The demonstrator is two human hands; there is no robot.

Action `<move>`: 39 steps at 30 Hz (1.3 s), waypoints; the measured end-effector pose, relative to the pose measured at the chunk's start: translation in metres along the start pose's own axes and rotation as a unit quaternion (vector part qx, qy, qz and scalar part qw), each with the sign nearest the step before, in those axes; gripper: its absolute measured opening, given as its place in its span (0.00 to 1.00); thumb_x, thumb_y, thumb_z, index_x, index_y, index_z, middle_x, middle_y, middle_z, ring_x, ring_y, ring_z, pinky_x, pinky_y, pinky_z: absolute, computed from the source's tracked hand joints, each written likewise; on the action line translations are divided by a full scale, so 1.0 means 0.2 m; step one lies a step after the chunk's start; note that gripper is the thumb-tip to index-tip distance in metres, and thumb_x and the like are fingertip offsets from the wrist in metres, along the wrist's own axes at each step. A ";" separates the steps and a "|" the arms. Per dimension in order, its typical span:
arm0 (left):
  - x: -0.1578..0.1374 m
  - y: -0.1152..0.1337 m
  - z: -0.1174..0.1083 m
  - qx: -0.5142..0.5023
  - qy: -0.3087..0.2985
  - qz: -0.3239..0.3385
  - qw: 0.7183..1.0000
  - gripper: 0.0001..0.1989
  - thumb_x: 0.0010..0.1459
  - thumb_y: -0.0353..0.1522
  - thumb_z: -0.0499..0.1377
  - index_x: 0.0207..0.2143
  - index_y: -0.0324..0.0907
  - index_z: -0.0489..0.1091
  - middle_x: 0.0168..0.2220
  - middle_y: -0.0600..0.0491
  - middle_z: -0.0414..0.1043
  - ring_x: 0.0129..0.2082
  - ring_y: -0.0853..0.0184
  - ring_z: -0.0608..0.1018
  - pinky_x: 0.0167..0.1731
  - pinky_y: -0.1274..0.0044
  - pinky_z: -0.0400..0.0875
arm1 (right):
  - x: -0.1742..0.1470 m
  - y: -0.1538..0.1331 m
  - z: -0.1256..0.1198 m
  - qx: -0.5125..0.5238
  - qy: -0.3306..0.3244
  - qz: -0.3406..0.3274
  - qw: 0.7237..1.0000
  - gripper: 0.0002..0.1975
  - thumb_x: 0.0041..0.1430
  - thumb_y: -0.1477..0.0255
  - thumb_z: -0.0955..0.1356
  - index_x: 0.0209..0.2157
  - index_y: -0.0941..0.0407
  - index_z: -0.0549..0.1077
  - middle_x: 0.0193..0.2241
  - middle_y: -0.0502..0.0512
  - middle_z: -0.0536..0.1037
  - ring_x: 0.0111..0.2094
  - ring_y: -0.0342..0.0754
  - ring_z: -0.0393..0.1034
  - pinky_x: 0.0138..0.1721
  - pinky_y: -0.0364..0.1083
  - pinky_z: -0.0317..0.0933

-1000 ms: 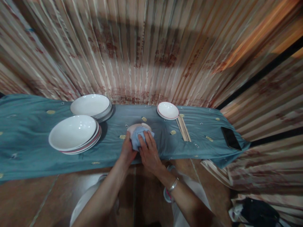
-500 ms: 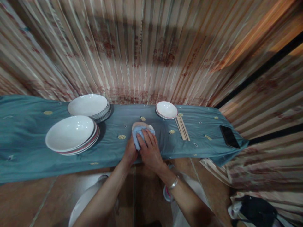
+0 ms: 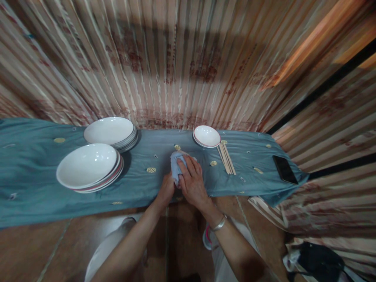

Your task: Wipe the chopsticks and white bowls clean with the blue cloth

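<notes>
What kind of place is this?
Probably an indoor room, maybe somewhere people eat: there are stacked glossy white round bowls on a teal patterned fabric tablecloth, with pleated beige curtains behind and a brown tiled floor below.

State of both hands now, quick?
Left hand: fingers hidden by the blue cloth, grip can't be told.
Right hand: closed, holding the blue cloth.

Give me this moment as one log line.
Right hand: on light-blue cloth | left hand: by cloth, fingers mostly hidden | left: two dish stacks | right: small dishes, wooden chopsticks, smartphone
</notes>
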State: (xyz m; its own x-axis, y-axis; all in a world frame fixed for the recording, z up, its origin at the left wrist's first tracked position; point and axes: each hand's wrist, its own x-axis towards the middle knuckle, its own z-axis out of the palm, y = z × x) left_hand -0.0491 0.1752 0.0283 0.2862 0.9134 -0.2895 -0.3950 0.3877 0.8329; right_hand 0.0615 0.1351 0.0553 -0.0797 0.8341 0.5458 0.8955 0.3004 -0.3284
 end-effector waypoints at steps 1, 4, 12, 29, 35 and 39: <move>-0.01 0.00 0.00 0.036 -0.012 0.020 0.999 0.09 0.54 0.32 0.55 0.24 0.41 0.73 0.16 0.57 0.68 0.21 0.69 0.70 0.24 0.79 0.64 | 0.00 0.01 0.00 0.003 0.003 0.003 1.000 0.25 0.64 0.70 0.56 0.61 0.56 0.56 0.62 0.62 0.56 0.64 0.54 0.44 0.61 0.61 0.45; -0.03 0.02 0.01 0.122 -0.035 0.064 0.990 0.14 0.53 0.35 0.55 0.17 0.41 0.67 0.14 0.57 0.64 0.17 0.71 0.64 0.20 0.79 0.59 | 0.02 0.02 -0.01 0.015 0.013 0.009 1.000 0.25 0.64 0.69 0.55 0.62 0.55 0.55 0.62 0.61 0.57 0.63 0.54 0.46 0.61 0.60 0.46; -0.07 0.04 0.05 0.140 -0.069 0.031 0.987 0.23 0.56 0.47 0.53 0.19 0.39 0.69 0.17 0.53 0.68 0.21 0.68 0.67 0.26 0.77 0.61 | 0.04 0.06 -0.06 0.051 0.023 0.029 0.998 0.23 0.65 0.69 0.54 0.61 0.56 0.57 0.60 0.60 0.60 0.61 0.52 0.51 0.60 0.58 0.49; -0.13 0.09 0.11 0.108 -0.114 0.033 0.987 0.11 0.57 0.33 0.56 0.32 0.39 0.78 0.28 0.50 0.79 0.34 0.58 0.77 0.36 0.75 0.67 | 0.09 0.17 -0.10 0.201 0.020 0.131 0.971 0.21 0.65 0.69 0.54 0.56 0.56 0.64 0.55 0.58 0.69 0.57 0.48 0.61 0.60 0.52 0.55; -0.15 0.10 0.12 0.106 -0.119 0.029 0.987 0.11 0.57 0.32 0.56 0.31 0.38 0.78 0.26 0.49 0.78 0.32 0.59 0.77 0.36 0.75 0.67 | 0.10 0.23 -0.08 0.273 0.016 0.187 0.943 0.20 0.64 0.67 0.55 0.54 0.54 0.67 0.52 0.54 0.72 0.54 0.47 0.65 0.57 0.49 0.57; -0.14 0.10 0.12 0.157 -0.136 0.054 0.977 0.15 0.58 0.37 0.55 0.32 0.38 0.78 0.28 0.49 0.79 0.32 0.59 0.77 0.36 0.75 0.67 | 0.10 0.28 -0.05 0.280 0.015 0.205 0.938 0.20 0.64 0.67 0.55 0.52 0.53 0.69 0.51 0.53 0.73 0.53 0.48 0.66 0.56 0.50 0.59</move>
State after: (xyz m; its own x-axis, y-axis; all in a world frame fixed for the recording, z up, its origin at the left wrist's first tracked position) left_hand -0.0441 0.1533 0.0638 0.4964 0.8632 -0.0916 -0.1609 0.1952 0.9675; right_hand 0.1141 0.1635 0.0562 0.2407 0.9221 0.3029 0.4767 0.1595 -0.8645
